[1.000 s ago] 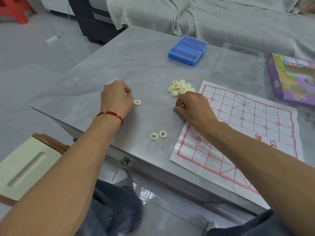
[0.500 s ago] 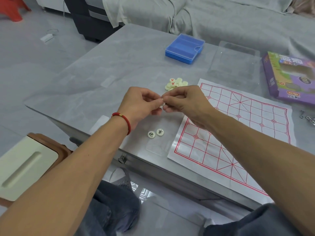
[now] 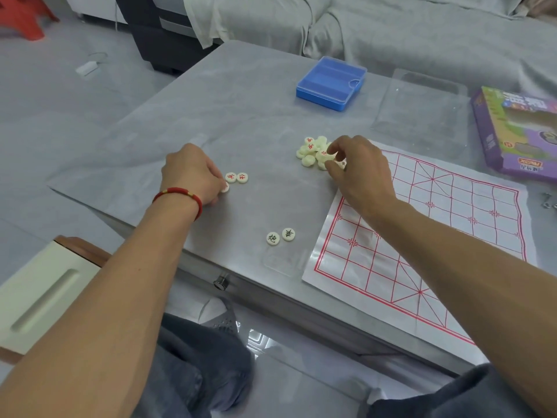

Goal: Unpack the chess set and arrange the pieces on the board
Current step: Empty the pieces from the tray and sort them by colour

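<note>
Hands [image 3: 193, 171] parted, blue box [image 3: 331, 82] behind piece pile [image 3: 313, 150]

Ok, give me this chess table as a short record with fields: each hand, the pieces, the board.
left hand: fingers on a piece beside two red-marked pieces
right hand: fingers in the pile of pieces
black-marked pair: lying apart near the table edge
board: paper sheet, no pieces on it
blue box: closed, far side
</note>
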A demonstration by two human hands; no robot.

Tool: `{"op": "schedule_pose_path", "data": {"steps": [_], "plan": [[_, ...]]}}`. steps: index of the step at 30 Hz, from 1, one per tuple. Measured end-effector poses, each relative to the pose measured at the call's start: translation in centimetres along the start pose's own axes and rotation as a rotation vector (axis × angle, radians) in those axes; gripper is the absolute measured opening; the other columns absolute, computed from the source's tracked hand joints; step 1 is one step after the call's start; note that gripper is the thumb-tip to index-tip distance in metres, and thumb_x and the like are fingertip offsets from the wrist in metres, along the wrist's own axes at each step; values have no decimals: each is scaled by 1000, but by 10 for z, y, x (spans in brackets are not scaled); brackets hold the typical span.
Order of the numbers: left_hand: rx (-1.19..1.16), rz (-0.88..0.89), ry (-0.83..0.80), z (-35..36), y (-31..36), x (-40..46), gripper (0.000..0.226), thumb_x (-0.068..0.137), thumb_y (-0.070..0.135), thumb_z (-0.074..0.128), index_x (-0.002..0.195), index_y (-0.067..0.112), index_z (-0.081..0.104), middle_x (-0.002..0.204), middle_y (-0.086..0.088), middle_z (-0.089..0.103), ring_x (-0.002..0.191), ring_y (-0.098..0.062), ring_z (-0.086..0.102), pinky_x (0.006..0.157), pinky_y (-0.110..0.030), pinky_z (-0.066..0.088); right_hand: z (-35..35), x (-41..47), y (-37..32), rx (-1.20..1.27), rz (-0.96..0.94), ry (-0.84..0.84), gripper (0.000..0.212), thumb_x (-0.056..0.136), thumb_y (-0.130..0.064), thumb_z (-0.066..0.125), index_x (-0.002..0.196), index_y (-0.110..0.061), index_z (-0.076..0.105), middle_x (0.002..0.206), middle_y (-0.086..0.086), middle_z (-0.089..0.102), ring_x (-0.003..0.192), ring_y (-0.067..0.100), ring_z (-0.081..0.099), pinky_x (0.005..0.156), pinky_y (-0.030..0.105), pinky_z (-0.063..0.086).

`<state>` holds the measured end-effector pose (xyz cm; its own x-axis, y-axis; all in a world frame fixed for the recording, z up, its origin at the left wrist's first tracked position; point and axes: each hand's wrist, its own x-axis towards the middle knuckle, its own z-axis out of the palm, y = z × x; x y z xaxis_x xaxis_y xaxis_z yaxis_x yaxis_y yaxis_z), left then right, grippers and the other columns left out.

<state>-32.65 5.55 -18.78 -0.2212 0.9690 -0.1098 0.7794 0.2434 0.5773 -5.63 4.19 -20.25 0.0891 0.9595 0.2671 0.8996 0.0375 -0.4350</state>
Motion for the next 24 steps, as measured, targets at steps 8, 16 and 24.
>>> {"op": "schedule_pose_path", "data": {"steps": [8, 16, 24], "plan": [[65, 22, 102, 8, 1, 16, 9, 76, 18, 81, 82, 14, 78, 85, -15, 71, 99, -26, 64, 74, -30, 49, 10, 8, -4, -207, -83, -80, 28, 104, -29, 46, 115, -10, 63, 112, 10, 51, 88, 32, 57, 71, 39, 48], [-145, 292, 145, 16, 33, -14, 10, 81, 15, 68, 84, 16, 78, 76, 0, 73, 83, -21, 69, 83, -29, 54, 8, 10, 3, -129, -128, -11, 21, 99, -21, 55, 105, -11, 72, 100, 10, 58, 84, 33, 58, 72, 44, 50], [-832, -24, -312, 36, 57, -35, 17, 95, 15, 66, 92, 0, 72, 81, -14, 72, 58, -18, 67, 55, -24, 54, -1, -11, -26, 19, -489, 123, 16, 94, -25, 65, 100, -16, 78, 91, 4, 66, 73, 28, 64, 59, 40, 52]]}}
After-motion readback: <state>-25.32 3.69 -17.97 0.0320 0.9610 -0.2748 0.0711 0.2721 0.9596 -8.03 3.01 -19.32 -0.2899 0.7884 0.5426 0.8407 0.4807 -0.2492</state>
